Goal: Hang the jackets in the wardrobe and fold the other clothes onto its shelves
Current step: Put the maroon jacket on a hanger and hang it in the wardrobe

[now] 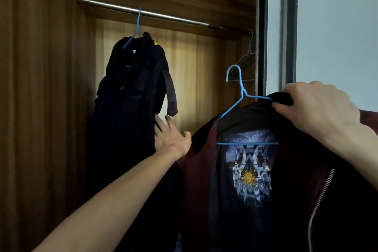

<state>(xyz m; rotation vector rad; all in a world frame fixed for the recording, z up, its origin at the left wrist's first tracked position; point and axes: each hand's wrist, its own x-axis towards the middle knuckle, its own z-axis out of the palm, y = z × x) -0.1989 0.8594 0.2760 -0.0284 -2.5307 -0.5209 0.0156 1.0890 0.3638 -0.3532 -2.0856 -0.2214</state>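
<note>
Nearest the camera, lower right of frame: dark maroon jacket [296, 200] with a silver zipper at the right edge and a printed sun-and-figures patch [250, 172] on its inner back. It sits on a blue hanger [243, 96], hook free in the air, not on the rail. Right hand [319, 108], right of centre, pinches the jacket's black collar over the hanger's right shoulder, fingers curled round the fabric, so the jacket hangs directly below and left of that hand. Left hand [171, 135], centre frame, fingers straight and spread, grasping nothing, fingertips touching the side of a navy jacket [131, 96]. That navy jacket hangs centre-left on a second blue hanger [136, 30], hooked over the metal rail [143, 11] running across the upper frame inside the wooden wardrobe [41, 88]. Dark empty hangers [246, 61] hang at the rail's right end, next to the sliding door frame [288, 26].
</note>
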